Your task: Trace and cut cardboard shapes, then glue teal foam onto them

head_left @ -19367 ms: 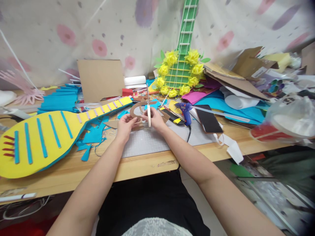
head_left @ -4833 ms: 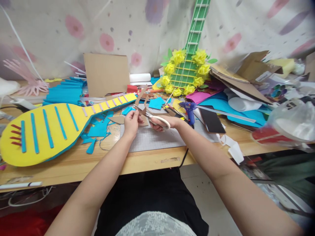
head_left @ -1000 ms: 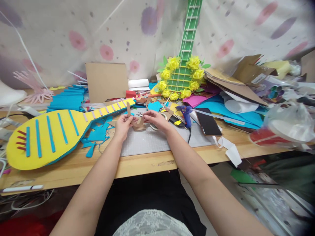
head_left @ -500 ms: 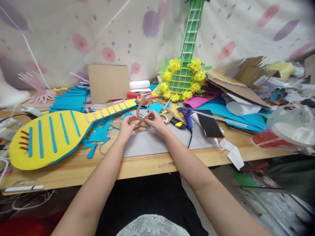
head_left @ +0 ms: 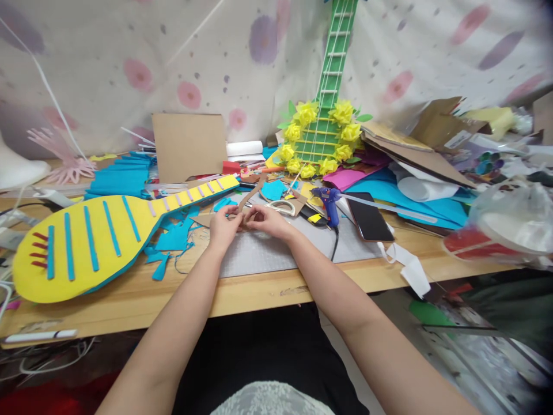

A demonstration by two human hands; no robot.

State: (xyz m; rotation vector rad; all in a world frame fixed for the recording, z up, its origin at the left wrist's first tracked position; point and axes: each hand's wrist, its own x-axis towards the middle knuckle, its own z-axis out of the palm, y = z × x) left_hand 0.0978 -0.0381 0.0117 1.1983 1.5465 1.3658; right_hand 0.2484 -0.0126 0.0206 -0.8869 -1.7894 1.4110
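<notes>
A thin brown strip [head_left: 252,195], which looks like cardboard, runs up and to the right from between my fingers. My left hand [head_left: 225,226] pinches its lower end. Close beside it, my right hand [head_left: 266,221] has its fingers bent round the same end; the fingertips partly hide the strip. Both hands are above the grey cutting mat [head_left: 259,253]. Just beyond my right hand lies a ring of tape or scissor handle, pale in colour [head_left: 283,207]. To the left is a yellow lute-shaped craft piece [head_left: 108,242] with blue stripes.
A blue glue gun [head_left: 329,204] with its cord and a black phone [head_left: 369,216] lie right of the hands. Blue scraps [head_left: 175,235] are at left. Behind stands a green stringed craft instrument [head_left: 330,92] with yellow flowers. A plastic-covered tub [head_left: 496,236] sits at far right.
The brown strip was curled in a loop above my fingers; now it stretches out straighter to the upper right. My hands have come closer together and slightly lower.
</notes>
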